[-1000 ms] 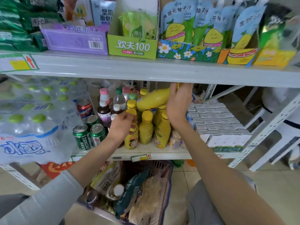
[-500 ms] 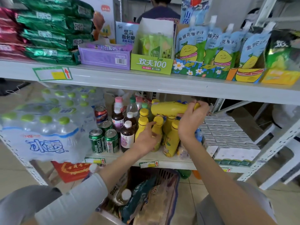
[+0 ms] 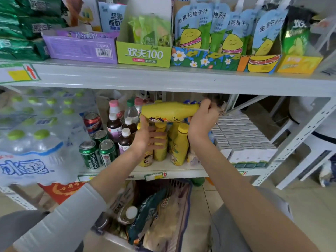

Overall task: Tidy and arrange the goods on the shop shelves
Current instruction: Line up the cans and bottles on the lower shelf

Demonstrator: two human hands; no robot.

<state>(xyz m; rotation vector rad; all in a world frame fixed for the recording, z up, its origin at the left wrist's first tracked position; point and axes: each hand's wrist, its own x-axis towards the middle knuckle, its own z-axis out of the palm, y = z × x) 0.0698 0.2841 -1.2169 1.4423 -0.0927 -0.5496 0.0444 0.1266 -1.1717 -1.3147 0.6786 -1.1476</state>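
My right hand (image 3: 202, 120) grips the neck end of a yellow bottle (image 3: 169, 111) that lies sideways in the air, just under the upper shelf board. Below it, several upright yellow bottles (image 3: 179, 144) stand in a cluster on the lower shelf (image 3: 174, 171). My left hand (image 3: 145, 138) is raised in front of that cluster with its fingers spread and fairly straight, the thumb touching the base end of the sideways bottle. It hides parts of the front bottles.
Green cans (image 3: 98, 153), a red can (image 3: 92, 121) and dark tea bottles (image 3: 125, 140) stand left of the yellow ones; a wrapped water pack (image 3: 36, 139) fills the far left. White cartons (image 3: 241, 139) lie on the right. A basket of goods (image 3: 154, 215) sits below. Pouches (image 3: 196, 28) line the upper shelf (image 3: 163, 79).
My left hand has left the upright bottle it held and risen toward the base of the sideways bottle. My right hand has kept its grip, the bottle still level above the cluster.
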